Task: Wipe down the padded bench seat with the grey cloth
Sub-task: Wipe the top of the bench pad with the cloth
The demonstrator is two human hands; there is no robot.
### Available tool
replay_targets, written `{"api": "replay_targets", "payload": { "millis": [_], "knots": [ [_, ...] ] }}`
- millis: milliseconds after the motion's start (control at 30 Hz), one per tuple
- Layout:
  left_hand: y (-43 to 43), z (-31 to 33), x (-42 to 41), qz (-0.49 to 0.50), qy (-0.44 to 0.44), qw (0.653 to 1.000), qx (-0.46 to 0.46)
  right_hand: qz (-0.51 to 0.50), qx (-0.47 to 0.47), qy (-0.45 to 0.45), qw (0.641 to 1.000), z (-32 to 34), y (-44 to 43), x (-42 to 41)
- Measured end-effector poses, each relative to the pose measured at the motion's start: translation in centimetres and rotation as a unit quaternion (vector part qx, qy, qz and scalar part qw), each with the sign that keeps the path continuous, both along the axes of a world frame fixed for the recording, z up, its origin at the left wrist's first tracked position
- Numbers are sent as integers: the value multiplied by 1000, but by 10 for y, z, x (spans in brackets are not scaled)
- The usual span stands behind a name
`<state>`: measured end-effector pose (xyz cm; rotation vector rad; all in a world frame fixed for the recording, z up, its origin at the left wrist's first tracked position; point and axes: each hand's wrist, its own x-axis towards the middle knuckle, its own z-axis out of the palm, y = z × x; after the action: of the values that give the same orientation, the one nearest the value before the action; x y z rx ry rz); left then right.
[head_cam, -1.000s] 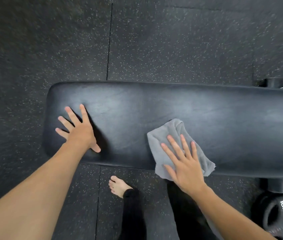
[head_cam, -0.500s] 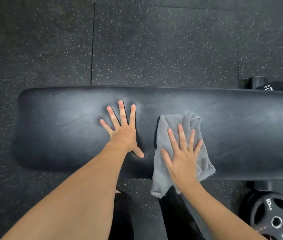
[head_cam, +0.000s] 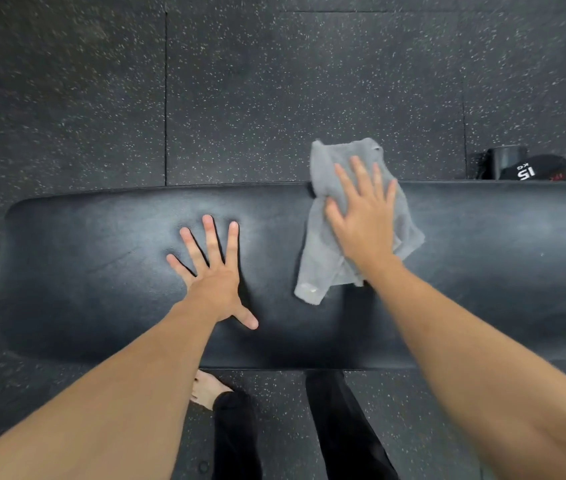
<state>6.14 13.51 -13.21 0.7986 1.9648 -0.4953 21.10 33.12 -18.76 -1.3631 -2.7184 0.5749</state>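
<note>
The black padded bench seat (head_cam: 482,265) runs left to right across the middle of the view. My left hand (head_cam: 212,271) lies flat on it with fingers spread, left of centre, holding nothing. To its right, my right hand (head_cam: 364,216) presses flat on the grey cloth (head_cam: 319,258). The cloth is rumpled; its top end hangs past the seat's far edge and its lower corner lies on the padding.
Speckled dark rubber floor tiles (head_cam: 274,91) surround the bench. A black weight marked 15 (head_cam: 530,169) sits behind the bench at the right. My bare foot (head_cam: 207,389) and dark trouser legs (head_cam: 340,427) stand at the near edge.
My right hand has pushed the cloth from the near edge across the seat to the far edge. My left hand moved right along the seat, then stayed flat.
</note>
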Motion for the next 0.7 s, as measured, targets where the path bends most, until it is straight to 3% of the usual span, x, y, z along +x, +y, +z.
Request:
{"api": "replay_targets", "payload": {
  "millis": [167,333,467,633,700],
  "knots": [
    [0,-1,1,-4,9,1000,4,14,13,-9,1000,4,-3,51],
    [-1,-2,3,-4,6,1000,15,14,-3,-37,999,9,-115,121],
    [2,-1,6,-5,23,1000,14,76,26,-64,995,0,-186,148],
    [25,8,43,47,74,996,17,145,32,-56,987,0,-158,173],
    [48,7,75,78,52,994,51,133,25,-51,990,3,-134,201]
  ]
}}
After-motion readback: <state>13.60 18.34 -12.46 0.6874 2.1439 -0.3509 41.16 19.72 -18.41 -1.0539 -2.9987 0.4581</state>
